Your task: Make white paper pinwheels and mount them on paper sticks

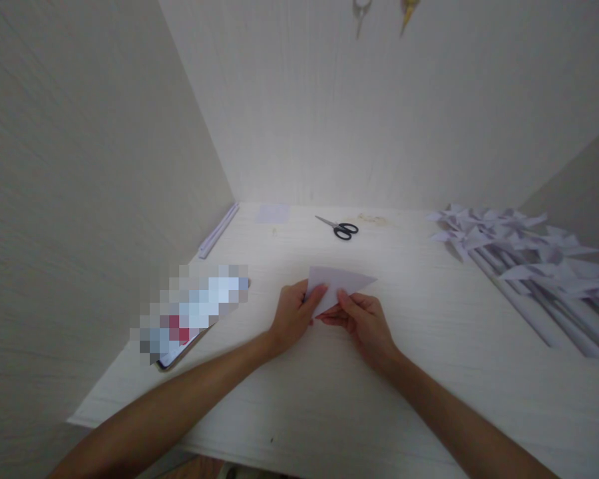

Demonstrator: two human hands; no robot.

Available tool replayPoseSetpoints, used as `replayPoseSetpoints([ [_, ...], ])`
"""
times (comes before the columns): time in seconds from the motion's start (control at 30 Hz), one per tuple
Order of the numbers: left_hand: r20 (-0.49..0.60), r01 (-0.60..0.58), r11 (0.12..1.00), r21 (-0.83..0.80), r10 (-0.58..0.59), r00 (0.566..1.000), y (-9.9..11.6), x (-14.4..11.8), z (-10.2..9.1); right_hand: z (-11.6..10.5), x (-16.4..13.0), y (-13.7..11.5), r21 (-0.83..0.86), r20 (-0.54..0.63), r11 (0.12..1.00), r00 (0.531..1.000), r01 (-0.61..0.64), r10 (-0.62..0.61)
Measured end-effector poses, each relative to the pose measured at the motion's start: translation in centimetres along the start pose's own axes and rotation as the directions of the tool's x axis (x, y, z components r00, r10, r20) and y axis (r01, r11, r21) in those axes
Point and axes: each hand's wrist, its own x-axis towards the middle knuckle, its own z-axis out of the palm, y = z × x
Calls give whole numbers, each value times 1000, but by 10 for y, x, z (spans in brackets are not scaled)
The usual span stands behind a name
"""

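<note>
A white sheet of paper folded into a triangle lies on the pale wooden table, its point aimed right. My left hand pinches its left corner with thumb and fingers. My right hand pinches the near edge of the same triangle, just right of the left hand. Both forearms reach in from the bottom of the view.
Black-handled scissors lie at the back centre. A small paper square and a roll of paper sit at the back left. A blurred-out flat device lies left. Several paper pinwheels on paper sticks are heaped at the right. Walls enclose three sides.
</note>
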Motion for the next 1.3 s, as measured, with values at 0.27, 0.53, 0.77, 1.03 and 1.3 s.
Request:
replayPoseSetpoints([
  [0.27, -55, 86, 996, -29, -87, 995, -4, 2, -5, -9, 4, -11, -189, -93, 977, 989, 95, -114],
  [0.53, -21, 78, 995, -57, -80, 997, -3, 2, -5, -15, 9, -13, -194, -146, 975, 980, 105, -135],
  [0.77, 10, 91, 995, -31, -91, 996, -2, 2, -6, -13, 8, -14, -90, -153, 993, 984, 76, -89],
  [1.03, 20, 88, 995, -36, -87, 996, -3, 2, -6, -15, 7, -13, -34, -97, 994, 990, 101, -104],
  [1.3, 8, 96, 995, -34, -95, 995, -5, 3, -5, -21, 9, -12, -41, -38, 983, 982, 181, -183],
])
